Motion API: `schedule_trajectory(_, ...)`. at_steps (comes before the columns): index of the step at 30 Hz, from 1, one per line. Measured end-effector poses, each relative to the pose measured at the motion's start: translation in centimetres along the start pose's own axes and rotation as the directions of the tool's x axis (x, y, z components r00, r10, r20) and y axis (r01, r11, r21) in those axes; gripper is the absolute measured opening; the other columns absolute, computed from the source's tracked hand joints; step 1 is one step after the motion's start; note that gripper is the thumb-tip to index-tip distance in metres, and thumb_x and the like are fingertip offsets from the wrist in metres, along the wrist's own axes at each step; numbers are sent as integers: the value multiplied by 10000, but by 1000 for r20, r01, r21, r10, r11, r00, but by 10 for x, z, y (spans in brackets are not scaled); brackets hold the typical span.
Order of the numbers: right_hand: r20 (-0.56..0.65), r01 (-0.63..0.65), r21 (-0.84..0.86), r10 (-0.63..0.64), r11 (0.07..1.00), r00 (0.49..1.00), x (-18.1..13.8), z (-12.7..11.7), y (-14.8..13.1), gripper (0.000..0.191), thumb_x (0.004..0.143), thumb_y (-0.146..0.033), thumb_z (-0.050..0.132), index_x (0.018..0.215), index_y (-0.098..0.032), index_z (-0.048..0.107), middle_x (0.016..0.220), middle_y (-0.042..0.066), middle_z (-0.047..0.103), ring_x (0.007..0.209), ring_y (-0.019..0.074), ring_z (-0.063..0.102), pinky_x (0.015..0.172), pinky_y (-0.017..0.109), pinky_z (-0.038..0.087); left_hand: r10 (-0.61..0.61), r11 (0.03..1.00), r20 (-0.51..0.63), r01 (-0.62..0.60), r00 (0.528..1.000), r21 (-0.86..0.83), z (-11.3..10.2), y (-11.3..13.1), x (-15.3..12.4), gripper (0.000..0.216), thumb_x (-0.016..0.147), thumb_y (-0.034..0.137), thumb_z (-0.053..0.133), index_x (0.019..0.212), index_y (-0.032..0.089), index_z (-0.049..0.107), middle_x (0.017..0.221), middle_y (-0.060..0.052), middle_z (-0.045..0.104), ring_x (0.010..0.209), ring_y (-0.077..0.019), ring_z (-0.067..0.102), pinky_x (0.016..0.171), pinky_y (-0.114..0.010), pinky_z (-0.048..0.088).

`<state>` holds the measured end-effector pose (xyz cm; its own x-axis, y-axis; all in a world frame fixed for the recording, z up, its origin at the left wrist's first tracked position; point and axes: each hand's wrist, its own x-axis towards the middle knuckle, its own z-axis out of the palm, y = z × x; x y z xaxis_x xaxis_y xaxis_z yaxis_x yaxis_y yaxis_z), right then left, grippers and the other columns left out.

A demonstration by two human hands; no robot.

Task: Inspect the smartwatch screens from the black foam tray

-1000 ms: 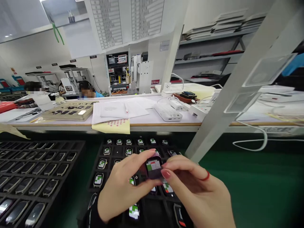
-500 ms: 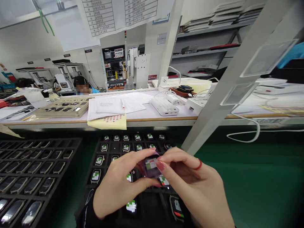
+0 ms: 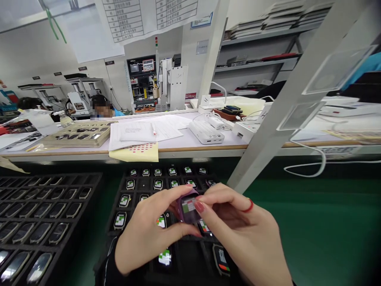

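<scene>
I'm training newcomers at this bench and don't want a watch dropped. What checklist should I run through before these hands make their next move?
1. Left hand supports the dark square watch with a purple edge: ok, its finger and thumb bracket the watch.
2. Watch screen lit: ok, green, white and red blocks show.
3. Right hand at the watch: ok, its thumb and finger are at the screen's right side.
4. Right-hand pinch: cannot tell whether anything is between the fingertips.
5. Watch's underside: cannot tell, hidden.
6. Looped white cable away from both hands: ok, it hangs off to the right.
</scene>
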<state>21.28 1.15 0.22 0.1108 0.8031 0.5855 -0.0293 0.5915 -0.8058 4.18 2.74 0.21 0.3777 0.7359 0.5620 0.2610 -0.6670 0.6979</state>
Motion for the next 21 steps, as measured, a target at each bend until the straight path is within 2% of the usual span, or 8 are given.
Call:
schedule_trajectory(4, -3, 27, -28, -27, 999, 1000, -2, 0, 2, 183, 916, -97, 706, 852, -269, 720, 781, -31, 644, 676, 122, 624, 608, 160, 529, 12, 1000, -7, -12, 1000, 11, 0, 1, 0, 714, 759, 237, 888, 1383, 407, 585, 1178, 86, 770, 876, -79, 730, 886, -157, 584)
schedule_trajectory(9, -23, 107, -141, -111, 984, 994, -5, 1, 3, 222, 915, -49, 681, 884, -267, 712, 793, -9, 646, 735, 172, 619, 614, 243, 503, 15, 999, -9, -14, 1000, 40, -1, 2, -1, 705, 762, 240, 884, 1388, 379, 592, 1077, 67, 780, 840, -105, 726, 858, -192, 598)
schedule_trajectory(14, -35, 212, -248, -228, 945, 973, -6, 4, 2, 232, 902, -32, 677, 899, -263, 696, 819, -14, 611, 633, 153, 561, 568, 280, 447, 34, 997, -3, -34, 999, 70, -1, 2, -1, 714, 764, 250, 883, 1393, 398, 579, 1120, 75, 776, 850, -96, 718, 873, -177, 585)
schedule_trajectory(19, -108, 155, -291, -193, 944, 975, -4, -3, 3, 209, 980, -102, 629, 1040, -283, 714, 959, 6, 640, 744, 154, 606, 630, 241, 494, 68, 994, -6, -67, 998, 88, -2, 2, 0, 697, 774, 283, 875, 1395, 380, 573, 1120, 63, 779, 842, -100, 715, 845, -175, 580)
schedule_trajectory(21, -90, 84, -273, -112, 958, 990, -2, -7, 2, 157, 1045, -202, 609, 1096, -291, 727, 944, 9, 676, 771, 160, 637, 646, 215, 522, 80, 991, -9, -78, 997, 112, -3, 2, 0, 677, 782, 317, 867, 1391, 367, 575, 1101, 53, 783, 860, -112, 714, 851, -189, 575)
